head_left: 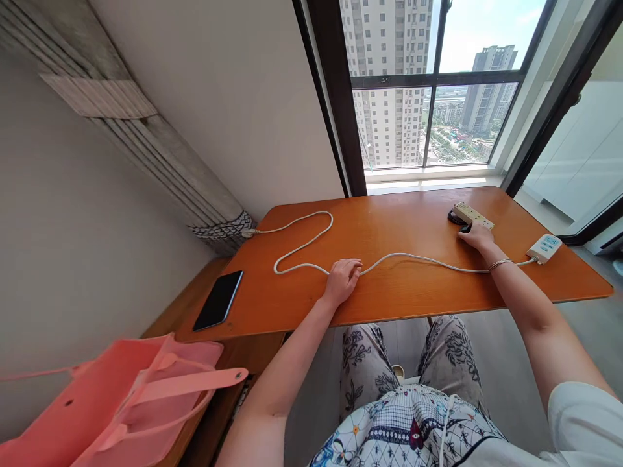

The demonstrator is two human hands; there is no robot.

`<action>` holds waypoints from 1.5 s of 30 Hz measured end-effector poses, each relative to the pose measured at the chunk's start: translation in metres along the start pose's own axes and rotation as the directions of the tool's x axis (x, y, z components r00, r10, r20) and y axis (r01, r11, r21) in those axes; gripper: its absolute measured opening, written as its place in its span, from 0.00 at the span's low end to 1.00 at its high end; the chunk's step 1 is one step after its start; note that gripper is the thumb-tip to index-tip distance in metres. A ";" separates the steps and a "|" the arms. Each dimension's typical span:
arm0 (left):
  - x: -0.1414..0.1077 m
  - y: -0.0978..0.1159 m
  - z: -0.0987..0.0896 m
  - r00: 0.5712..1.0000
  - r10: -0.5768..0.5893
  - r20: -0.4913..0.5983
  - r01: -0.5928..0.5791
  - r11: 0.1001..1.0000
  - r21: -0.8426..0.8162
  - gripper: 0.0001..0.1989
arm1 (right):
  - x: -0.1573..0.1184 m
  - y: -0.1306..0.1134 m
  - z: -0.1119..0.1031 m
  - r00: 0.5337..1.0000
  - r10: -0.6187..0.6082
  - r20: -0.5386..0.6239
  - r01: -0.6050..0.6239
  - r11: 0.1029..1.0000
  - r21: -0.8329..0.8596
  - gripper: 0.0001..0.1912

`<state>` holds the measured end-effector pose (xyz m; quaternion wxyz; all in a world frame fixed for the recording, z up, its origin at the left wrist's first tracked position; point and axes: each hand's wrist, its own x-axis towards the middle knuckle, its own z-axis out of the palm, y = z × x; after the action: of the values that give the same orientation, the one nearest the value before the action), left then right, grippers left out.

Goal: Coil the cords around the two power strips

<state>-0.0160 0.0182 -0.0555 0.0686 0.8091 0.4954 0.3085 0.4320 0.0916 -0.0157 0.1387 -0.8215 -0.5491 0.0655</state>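
Note:
My left hand [343, 280] rests on the table with its fingers curled over a white power cord [302, 248], which runs in under the palm and out the other side. Farther right, my right hand [477, 236] has its fingers closed on a black plug [466, 228]; part of it is hidden by the fingers. Just beyond lies a beige power strip [472, 214], with a coiled black cable [455, 218] beside it. The white cord passes under my right wrist to a white socket block [544, 248]. Its plug [249, 233] lies at the table's far left edge.
A dark phone or tablet [218, 300] lies on the left of the orange-brown wooden table [389, 227]. Left of the table is a pink bag [160, 395] with straps. A gathered curtain [175, 168] hangs at the left, and a window [433, 81] stands behind the table.

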 end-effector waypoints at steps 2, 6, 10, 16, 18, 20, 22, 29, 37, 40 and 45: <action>0.000 0.001 -0.001 1.000 -0.003 0.006 0.003 1.000 -0.007 0.15 | -0.019 -0.009 -0.001 0.998 -0.052 0.019 0.052 0.999 -0.008 0.29; -0.001 0.002 -0.002 0.999 0.014 0.033 -0.013 1.000 -0.018 0.15 | -0.061 -0.025 -0.002 0.974 -0.219 0.065 0.221 0.975 -0.031 0.26; -0.002 0.003 -0.002 0.999 0.024 0.045 -0.023 1.000 -0.019 0.15 | -0.079 -0.033 -0.006 0.941 -0.330 -0.073 0.331 0.944 -0.007 0.25; -0.002 0.001 -0.001 0.999 0.028 0.035 -0.027 0.999 -0.032 0.15 | -0.048 -0.030 -0.003 0.957 -0.281 -0.071 0.282 0.959 0.000 0.35; -0.002 0.000 0.000 0.999 0.028 0.035 -0.027 0.999 -0.035 0.15 | -0.040 -0.027 0.001 0.974 -0.224 0.021 0.223 0.974 0.047 0.34; -0.002 0.000 0.001 0.999 0.025 0.037 -0.024 0.999 -0.036 0.15 | -0.037 -0.027 0.005 0.981 -0.194 0.007 0.191 0.968 0.164 0.30; -0.002 0.000 0.001 0.999 0.026 0.034 -0.025 0.999 -0.040 0.15 | -0.039 -0.028 0.006 0.983 -0.172 -0.063 0.183 0.913 0.364 0.28; 0.003 0.002 0.003 0.995 -0.038 -0.093 0.023 0.988 -0.156 0.14 | -0.072 -0.045 -0.018 0.926 -0.348 -0.147 0.274 0.351 0.895 0.31; 0.022 0.063 0.014 0.998 0.032 -0.052 -0.050 0.928 -0.370 0.16 | -0.123 -0.082 -0.052 0.854 -0.499 -0.145 0.235 0.123 0.964 0.27; 0.026 0.093 0.020 0.992 0.120 0.025 -0.106 0.944 -0.314 0.22 | -0.140 -0.092 -0.062 0.849 -0.495 -0.185 0.245 0.058 0.968 0.27; 0.021 0.120 0.043 0.953 0.273 0.131 -0.246 0.950 -0.190 0.19 | -0.155 -0.094 -0.082 0.862 -0.417 -0.289 0.295 -0.052 0.954 0.26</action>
<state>0.1066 -0.0161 -0.0313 0.1354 0.8799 0.3492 0.2924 0.3100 -0.0298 0.0839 0.6441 -0.3251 -0.5520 0.4180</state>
